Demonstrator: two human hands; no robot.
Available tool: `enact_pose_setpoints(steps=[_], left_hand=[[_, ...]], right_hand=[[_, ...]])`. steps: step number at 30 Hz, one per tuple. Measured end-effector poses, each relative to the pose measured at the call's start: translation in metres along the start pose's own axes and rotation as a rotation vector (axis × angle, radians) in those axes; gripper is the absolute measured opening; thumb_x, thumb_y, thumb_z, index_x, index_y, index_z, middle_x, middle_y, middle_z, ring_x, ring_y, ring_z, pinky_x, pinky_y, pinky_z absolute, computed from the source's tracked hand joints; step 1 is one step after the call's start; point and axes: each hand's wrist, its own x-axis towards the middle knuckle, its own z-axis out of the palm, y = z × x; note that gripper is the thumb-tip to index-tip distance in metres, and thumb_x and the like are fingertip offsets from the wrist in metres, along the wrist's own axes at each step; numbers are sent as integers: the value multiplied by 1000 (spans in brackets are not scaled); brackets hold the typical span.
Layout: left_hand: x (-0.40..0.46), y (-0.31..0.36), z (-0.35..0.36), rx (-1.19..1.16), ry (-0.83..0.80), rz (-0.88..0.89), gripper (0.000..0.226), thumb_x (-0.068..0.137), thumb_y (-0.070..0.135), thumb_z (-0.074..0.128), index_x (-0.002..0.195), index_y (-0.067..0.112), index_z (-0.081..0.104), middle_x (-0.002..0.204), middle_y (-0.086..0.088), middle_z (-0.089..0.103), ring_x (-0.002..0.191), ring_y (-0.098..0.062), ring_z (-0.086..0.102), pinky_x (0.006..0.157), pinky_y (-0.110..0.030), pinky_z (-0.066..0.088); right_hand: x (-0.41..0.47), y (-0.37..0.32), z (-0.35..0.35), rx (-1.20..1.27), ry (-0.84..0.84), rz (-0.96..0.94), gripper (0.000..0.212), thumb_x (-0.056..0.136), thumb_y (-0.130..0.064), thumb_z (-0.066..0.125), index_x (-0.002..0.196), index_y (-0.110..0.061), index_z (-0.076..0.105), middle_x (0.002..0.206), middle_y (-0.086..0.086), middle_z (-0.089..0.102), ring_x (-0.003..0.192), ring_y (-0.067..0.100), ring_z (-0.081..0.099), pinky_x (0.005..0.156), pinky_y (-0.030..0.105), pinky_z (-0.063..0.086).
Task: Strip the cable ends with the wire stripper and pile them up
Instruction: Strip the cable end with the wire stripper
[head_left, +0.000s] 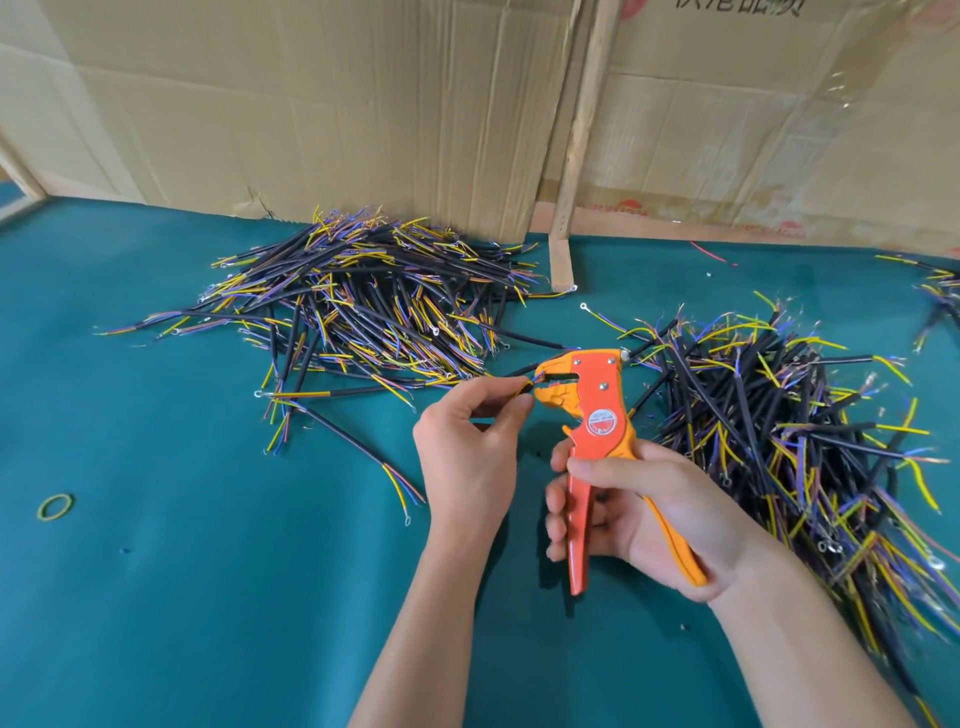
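My right hand grips the two handles of an orange wire stripper, held upright with its jaws pointing left. My left hand pinches the end of a short black cable between thumb and fingers, its coloured wire tips at the stripper's jaws. Most of that cable is hidden by my fingers. A big pile of black cables with yellow, blue and brown ends lies behind my left hand. A second cable pile spreads out to the right of the stripper.
The work surface is a teal cloth-covered table. Flattened cardboard and a wooden slat stand along the back. A yellow-green rubber band lies at the left. A loose cable lies left of my left hand. More cables sit at the far right.
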Motion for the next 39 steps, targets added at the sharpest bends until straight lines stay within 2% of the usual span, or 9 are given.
enact_pose_setpoints(steps=[3, 7, 15, 32, 35, 39], left_hand=[[0, 1, 0, -4, -5, -4, 21, 82, 2, 78, 85, 23, 79, 75, 12, 74, 68, 1, 64, 71, -19, 51], [-1, 2, 3, -3, 26, -9, 20, 82, 2, 79, 85, 22, 79, 78, 11, 75, 70, 0, 65, 72, -16, 50], [-2, 3, 2, 8, 39, 5, 20, 81, 2, 79, 84, 22, 79, 76, 12, 74, 69, 0, 65, 71, -17, 50], [-3, 3, 2, 56, -33, 46, 27, 81, 2, 79, 79, 29, 77, 73, 19, 73, 67, 2, 65, 68, -10, 47], [-3, 2, 2, 58, -49, 34, 24, 82, 5, 78, 81, 29, 78, 73, 18, 74, 66, 0, 64, 69, -15, 49], [-2, 1, 1, 66, -61, 46, 23, 82, 6, 79, 82, 28, 79, 74, 19, 74, 67, 0, 64, 69, -15, 48]], right_hand=[[-1, -1, -2, -18, -25, -5, 43, 69, -17, 90, 103, -4, 66, 86, 27, 61, 71, 40, 63, 69, 51, 57], [-3, -2, -5, -30, -30, -2, 37, 73, -16, 85, 103, -3, 68, 87, 30, 61, 71, 41, 63, 70, 52, 57], [-2, -1, -6, 1, -51, 12, 46, 67, -19, 93, 103, -2, 69, 88, 30, 63, 73, 41, 64, 72, 53, 57], [-2, -3, -11, -24, -14, 33, 17, 83, -17, 73, 89, -4, 65, 74, 21, 57, 58, 34, 57, 57, 44, 54], [-2, -3, -13, -30, -29, 40, 18, 85, -20, 73, 89, -5, 64, 72, 19, 55, 57, 33, 55, 56, 43, 53], [-3, -4, -17, -23, -46, 45, 26, 84, -25, 77, 92, -4, 64, 72, 19, 56, 57, 33, 56, 57, 43, 53]])
